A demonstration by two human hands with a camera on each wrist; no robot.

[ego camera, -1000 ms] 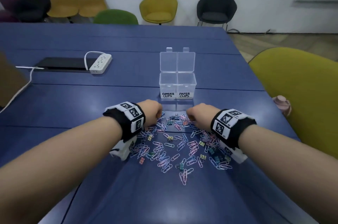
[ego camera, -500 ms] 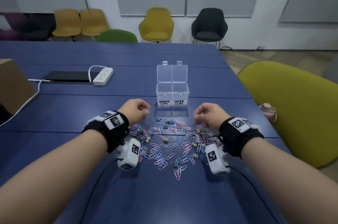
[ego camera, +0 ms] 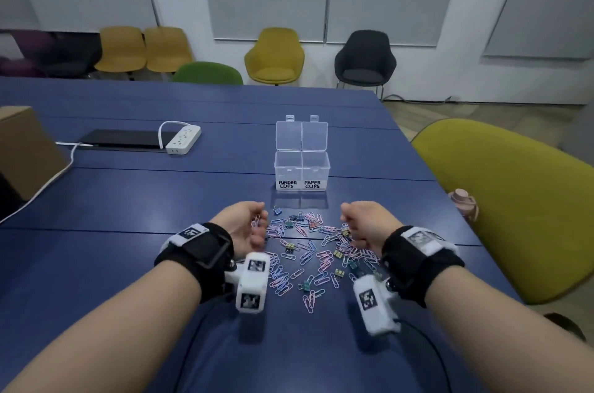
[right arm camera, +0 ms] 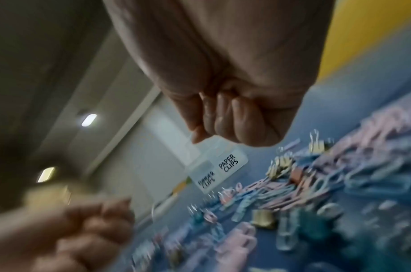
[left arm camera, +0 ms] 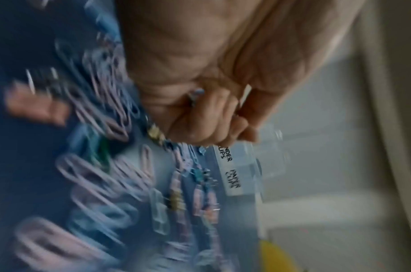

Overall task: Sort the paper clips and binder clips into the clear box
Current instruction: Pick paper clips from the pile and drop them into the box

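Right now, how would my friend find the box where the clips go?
Look at the big blue table. Past the scattered heap of clips stands the clear box, both lids open. Nothing else there is see-through, and its front reads BINDER CLIPS on the left half, PAPER CLIPS on the right.

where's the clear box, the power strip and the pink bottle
clear box (ego camera: 302, 169): head view, front wall above the labels
power strip (ego camera: 184, 139): head view, middle of its white top
pink bottle (ego camera: 462, 200): head view, its cap
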